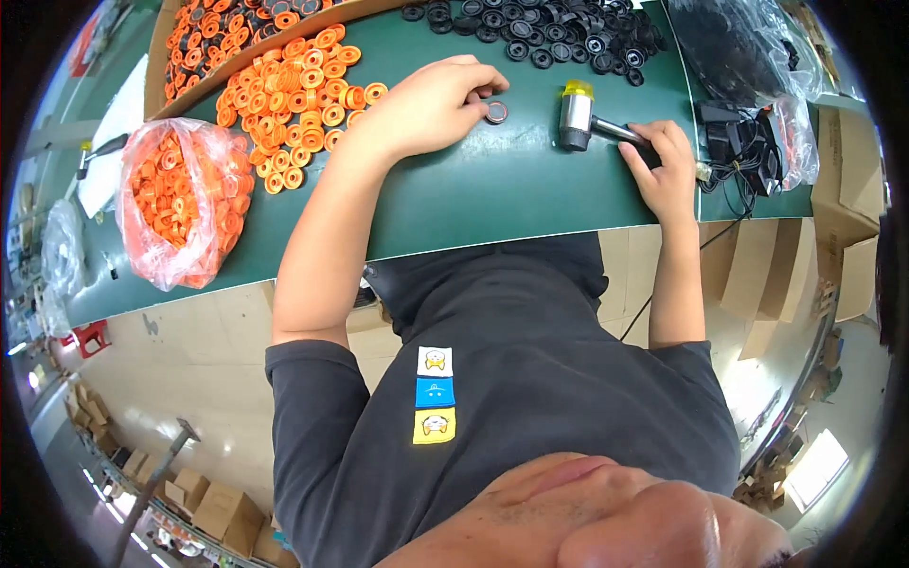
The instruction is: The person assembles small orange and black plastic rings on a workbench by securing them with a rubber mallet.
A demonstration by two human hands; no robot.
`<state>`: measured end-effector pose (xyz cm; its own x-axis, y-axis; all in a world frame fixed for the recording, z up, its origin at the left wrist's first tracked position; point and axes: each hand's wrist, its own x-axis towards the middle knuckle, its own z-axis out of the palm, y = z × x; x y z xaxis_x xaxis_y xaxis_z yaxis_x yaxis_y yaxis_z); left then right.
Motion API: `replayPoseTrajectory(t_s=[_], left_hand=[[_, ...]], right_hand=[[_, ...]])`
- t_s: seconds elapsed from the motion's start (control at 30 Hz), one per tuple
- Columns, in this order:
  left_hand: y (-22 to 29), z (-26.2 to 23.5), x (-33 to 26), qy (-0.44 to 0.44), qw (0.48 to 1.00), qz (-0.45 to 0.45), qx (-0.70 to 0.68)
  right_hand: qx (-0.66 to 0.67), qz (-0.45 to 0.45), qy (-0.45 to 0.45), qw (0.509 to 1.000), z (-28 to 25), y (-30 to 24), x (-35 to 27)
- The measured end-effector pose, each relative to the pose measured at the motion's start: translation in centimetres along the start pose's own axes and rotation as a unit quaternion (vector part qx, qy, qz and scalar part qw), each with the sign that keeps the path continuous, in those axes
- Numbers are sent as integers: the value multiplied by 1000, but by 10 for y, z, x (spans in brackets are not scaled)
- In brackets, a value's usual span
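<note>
So the left hand (431,104) is resting on the green table (492,199) with its fingertips pinching down on a small dark ring (496,112), kind of a round bearing-looking part with a lighter middle. The grip there is closed on the ring's edge, pressing it flat against the table. The right hand (663,166) is wrapping around the black handle of a small mallet (579,115), fingers clamped together on it, and the metal head with its yellow cap is lying on the table just beside the ring, to its right.

My guess on handling: the ring is looking light, stiff and a bit slippery, so holding it by the rim with fingertips makes sense. The mallet is probably head-heavy, so grabbing low on the handle is the way to go.

Around all that: a loose pile of orange rings (294,95) is sitting to the left, more in a clear plastic bag (175,204), and a heap of black rings (540,33) is spreading along the far edge.
</note>
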<state>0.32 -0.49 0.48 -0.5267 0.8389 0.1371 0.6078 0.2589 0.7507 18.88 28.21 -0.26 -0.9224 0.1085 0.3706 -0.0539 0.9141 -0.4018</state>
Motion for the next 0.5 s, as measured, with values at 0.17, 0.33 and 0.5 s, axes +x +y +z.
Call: replayPoseTrajectory(t_s=[0.17,0.33,0.5], left_hand=[[6,-1,-2,-50,999,2,20],[5,-2,1,-53,998,3,38],[8,-3,1,-61,997,-8,40]], right_hand=[[-32,-20,40,998,8,1,0],[-43,-10,33,998,8,0,1],[-42,-5,25,999,7,1,0]])
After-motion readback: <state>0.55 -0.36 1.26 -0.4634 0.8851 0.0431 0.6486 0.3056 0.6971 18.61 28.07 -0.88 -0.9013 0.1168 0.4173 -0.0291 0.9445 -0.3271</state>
